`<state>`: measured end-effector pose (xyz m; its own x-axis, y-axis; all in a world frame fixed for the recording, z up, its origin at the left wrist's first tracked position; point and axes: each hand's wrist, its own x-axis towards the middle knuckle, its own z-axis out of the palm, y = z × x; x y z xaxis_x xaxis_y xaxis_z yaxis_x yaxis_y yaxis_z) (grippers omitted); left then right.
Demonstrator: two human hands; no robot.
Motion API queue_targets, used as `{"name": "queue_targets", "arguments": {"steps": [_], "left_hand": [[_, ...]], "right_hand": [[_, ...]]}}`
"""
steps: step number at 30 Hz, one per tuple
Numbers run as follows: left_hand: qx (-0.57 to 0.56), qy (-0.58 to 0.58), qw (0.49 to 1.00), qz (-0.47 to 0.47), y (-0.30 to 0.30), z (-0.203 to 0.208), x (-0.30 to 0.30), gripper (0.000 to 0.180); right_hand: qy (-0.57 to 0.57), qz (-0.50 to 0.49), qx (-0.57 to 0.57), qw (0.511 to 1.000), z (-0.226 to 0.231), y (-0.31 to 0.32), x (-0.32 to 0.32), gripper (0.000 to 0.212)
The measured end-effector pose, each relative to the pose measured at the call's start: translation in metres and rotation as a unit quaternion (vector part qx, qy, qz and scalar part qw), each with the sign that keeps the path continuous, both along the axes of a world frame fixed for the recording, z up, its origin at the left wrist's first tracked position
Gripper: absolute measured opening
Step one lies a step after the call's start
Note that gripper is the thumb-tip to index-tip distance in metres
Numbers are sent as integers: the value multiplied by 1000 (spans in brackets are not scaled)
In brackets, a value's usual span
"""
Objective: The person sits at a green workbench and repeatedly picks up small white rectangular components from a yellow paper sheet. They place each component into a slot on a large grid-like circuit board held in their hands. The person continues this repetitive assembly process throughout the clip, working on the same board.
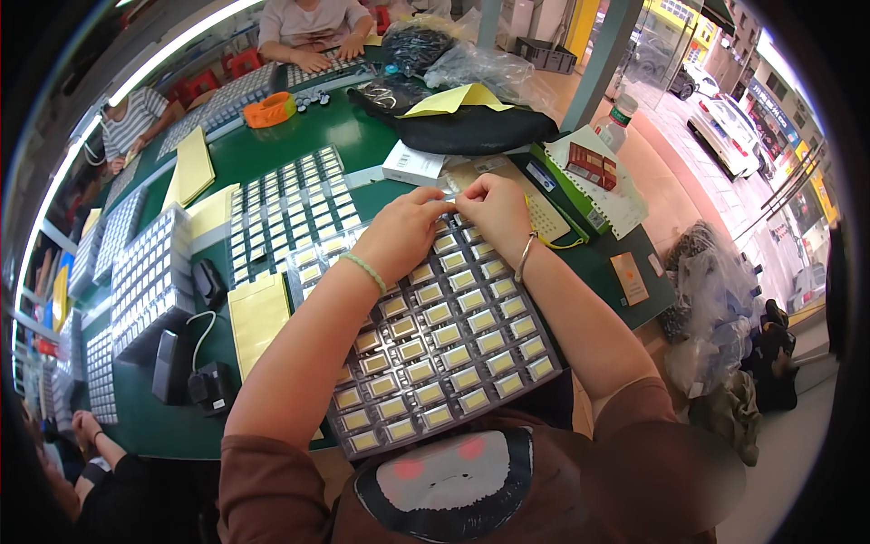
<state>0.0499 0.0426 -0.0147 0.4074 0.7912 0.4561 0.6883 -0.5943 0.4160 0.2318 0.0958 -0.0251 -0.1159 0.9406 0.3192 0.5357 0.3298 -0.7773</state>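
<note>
Right in front of me lies a grey tray filled with rows of small metal-framed parts with pale yellow faces. Over its far edge my left hand and my right hand come together, thumbs and fingers pinched close to each other. A small pale piece seems to show between the fingertips, too small and covered to name. The left wrist wears a beaded bracelet, the right a metal bangle. Beyond the left hand lies another filled tray.
Stacked trays, yellow paper and black power adapters lie to the left. Ahead are a white box, a black bag and an orange tape ring. A bottle stands far right. Other people sit around the table.
</note>
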Motion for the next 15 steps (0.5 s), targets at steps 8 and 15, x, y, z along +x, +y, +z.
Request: {"name": "queue_targets", "arguments": {"steps": [8, 15], "left_hand": [[-39, 20, 999, 7, -2, 4, 2, 32], [-38, -1, 999, 4, -5, 4, 3, 33]], "right_hand": [[121, 6, -68, 990, -7, 2, 6, 36], [317, -1, -258, 913, -9, 13, 8, 47]]}}
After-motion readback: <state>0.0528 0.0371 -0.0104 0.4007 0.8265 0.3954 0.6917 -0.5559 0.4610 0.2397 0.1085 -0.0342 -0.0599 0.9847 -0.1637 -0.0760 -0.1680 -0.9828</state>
